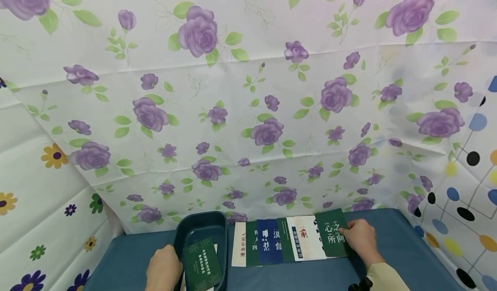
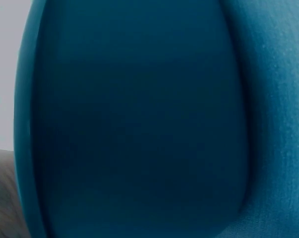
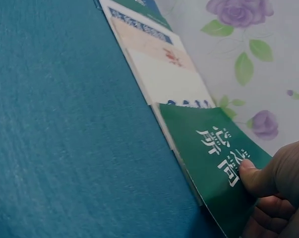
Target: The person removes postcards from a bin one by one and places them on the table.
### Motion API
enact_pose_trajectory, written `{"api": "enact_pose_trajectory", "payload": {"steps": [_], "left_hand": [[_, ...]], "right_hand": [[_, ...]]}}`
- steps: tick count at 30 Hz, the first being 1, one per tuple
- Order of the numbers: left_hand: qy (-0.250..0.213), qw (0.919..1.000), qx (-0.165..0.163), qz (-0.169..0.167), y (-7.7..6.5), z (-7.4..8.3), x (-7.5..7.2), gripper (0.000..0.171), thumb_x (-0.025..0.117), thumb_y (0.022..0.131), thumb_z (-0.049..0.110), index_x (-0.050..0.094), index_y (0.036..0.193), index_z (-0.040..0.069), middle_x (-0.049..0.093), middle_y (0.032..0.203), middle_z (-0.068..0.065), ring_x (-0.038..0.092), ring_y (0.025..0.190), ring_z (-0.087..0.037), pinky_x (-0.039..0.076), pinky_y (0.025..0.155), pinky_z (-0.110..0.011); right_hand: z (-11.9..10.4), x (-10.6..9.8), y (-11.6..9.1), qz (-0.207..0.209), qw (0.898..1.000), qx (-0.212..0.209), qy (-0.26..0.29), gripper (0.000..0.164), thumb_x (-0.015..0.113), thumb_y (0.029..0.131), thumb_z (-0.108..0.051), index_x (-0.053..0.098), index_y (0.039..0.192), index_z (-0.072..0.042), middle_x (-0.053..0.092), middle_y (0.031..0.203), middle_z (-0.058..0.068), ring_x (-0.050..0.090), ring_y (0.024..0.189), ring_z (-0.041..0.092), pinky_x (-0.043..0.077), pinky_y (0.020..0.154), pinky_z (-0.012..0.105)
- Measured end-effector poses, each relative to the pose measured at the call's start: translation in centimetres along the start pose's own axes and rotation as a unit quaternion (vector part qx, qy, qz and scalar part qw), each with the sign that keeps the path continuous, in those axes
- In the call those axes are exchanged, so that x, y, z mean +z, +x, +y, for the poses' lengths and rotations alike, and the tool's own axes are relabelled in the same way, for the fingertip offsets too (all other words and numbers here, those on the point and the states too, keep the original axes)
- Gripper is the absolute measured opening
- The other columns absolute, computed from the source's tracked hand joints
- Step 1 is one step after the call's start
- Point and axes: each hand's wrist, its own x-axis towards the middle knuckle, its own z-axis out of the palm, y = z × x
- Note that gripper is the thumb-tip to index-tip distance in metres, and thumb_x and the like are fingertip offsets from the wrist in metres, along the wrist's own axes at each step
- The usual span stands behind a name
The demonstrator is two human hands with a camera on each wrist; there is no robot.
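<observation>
A dark green card [image 1: 331, 235] with white Chinese characters lies at the right end of a row of overlapping cards [image 1: 272, 242]. My right hand [image 1: 362, 241] pinches its right edge; in the right wrist view the thumb [image 3: 256, 176] presses its face and the other fingers curl beneath. At the left stands a dark blue plastic bin [image 1: 202, 220] holding a green card [image 1: 202, 263] with white print and pale cards partly hidden under it. My left hand [image 1: 164, 267] grips the bin's left rim; its fingertips are hidden. The bin's wall [image 2: 139, 124] fills most of the left wrist view.
A blue cloth [image 1: 279, 278] covers the table. Behind it hangs a white sheet [image 1: 233, 144] with purple roses. Patterned sheets close in the left side [image 1: 42, 213] and the right side [image 1: 458, 196]. The row of cards runs close to the back sheet.
</observation>
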Motion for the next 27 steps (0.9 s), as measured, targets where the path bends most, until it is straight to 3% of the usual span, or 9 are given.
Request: {"api": "enact_pose_trajectory", "payload": {"steps": [2,4,6,8,11,13,15,27], "left_hand": [[0.000,1.0000,0.000,0.002,0.01,-0.02,0.03,0.011,0.060,0.081,0.005,0.059,0.090,-0.003,0.056,0.076,-0.015,0.058,0.066,-0.032,0.048,0.056,-0.047],[0.001,1.0000,0.000,0.002,0.01,-0.03,0.04,0.013,0.061,0.081,0.005,0.059,0.091,-0.003,0.056,0.076,-0.015,0.058,0.067,-0.033,0.048,0.056,-0.046],[0.001,1.0000,-0.001,0.002,0.01,-0.04,0.03,0.013,0.061,0.081,0.005,0.059,0.091,-0.003,0.056,0.077,-0.016,0.058,0.067,-0.033,0.048,0.056,-0.047],[0.001,1.0000,-0.003,0.001,0.02,-0.05,0.02,0.014,0.062,0.081,0.006,0.059,0.091,-0.003,0.056,0.077,-0.016,0.058,0.067,-0.033,0.048,0.056,-0.047],[0.000,1.0000,-0.005,0.001,0.04,-0.03,-0.02,0.013,0.062,0.081,0.006,0.059,0.090,-0.003,0.056,0.076,-0.015,0.058,0.067,-0.033,0.048,0.056,-0.047],[-0.001,1.0000,-0.007,-0.001,0.05,0.02,-0.03,0.013,0.062,0.081,0.006,0.059,0.090,-0.002,0.056,0.076,-0.015,0.058,0.067,-0.032,0.047,0.056,-0.046],[-0.002,1.0000,-0.004,0.001,0.02,0.12,0.02,0.010,0.061,0.081,0.005,0.059,0.088,-0.001,0.055,0.074,-0.014,0.057,0.064,-0.031,0.047,0.054,-0.045],[-0.003,0.9999,0.003,0.009,-0.22,0.23,0.20,0.007,0.060,0.082,0.005,0.058,0.086,-0.001,0.054,0.072,-0.012,0.056,0.061,-0.029,0.047,0.052,-0.044]], "right_hand": [[0.05,0.32,0.00,0.003,1.000,0.001,0.003,0.033,0.071,0.081,-0.025,0.053,0.058,-0.008,0.046,0.053,0.001,0.043,0.050,0.015,0.036,0.048,0.031],[0.07,0.58,0.01,0.004,1.000,0.003,0.004,0.043,0.070,0.081,-0.025,0.038,0.054,-0.016,0.027,0.050,-0.006,0.027,0.047,0.010,0.024,0.047,0.029],[0.04,0.73,0.06,0.010,1.000,0.005,0.002,0.043,0.071,0.080,-0.024,0.038,0.054,-0.015,0.025,0.052,-0.005,0.025,0.047,0.011,0.023,0.047,0.029],[-0.02,0.76,0.08,0.018,1.000,0.004,-0.008,0.033,0.072,0.079,-0.024,0.052,0.057,-0.009,0.042,0.053,-0.001,0.040,0.049,0.014,0.034,0.046,0.031],[-0.11,0.75,0.15,0.021,0.999,0.013,-0.020,0.025,0.073,0.078,-0.025,0.069,0.084,0.000,0.064,0.078,0.015,0.059,0.068,0.028,0.047,0.059,0.043],[-0.18,0.73,0.16,0.021,0.999,0.018,-0.028,0.034,0.074,0.077,-0.025,0.068,0.096,0.002,0.063,0.094,0.021,0.060,0.079,0.034,0.048,0.064,0.048],[-0.23,0.71,0.14,0.024,0.999,0.019,-0.032,0.038,0.074,0.076,-0.026,0.067,0.099,0.004,0.062,0.098,0.023,0.060,0.080,0.035,0.048,0.064,0.048],[-0.15,1.00,-0.24,0.056,0.998,-0.004,-0.039,0.034,0.075,0.075,-0.024,0.067,0.093,0.004,0.063,0.091,0.022,0.060,0.075,0.034,0.048,0.062,0.049]]}}
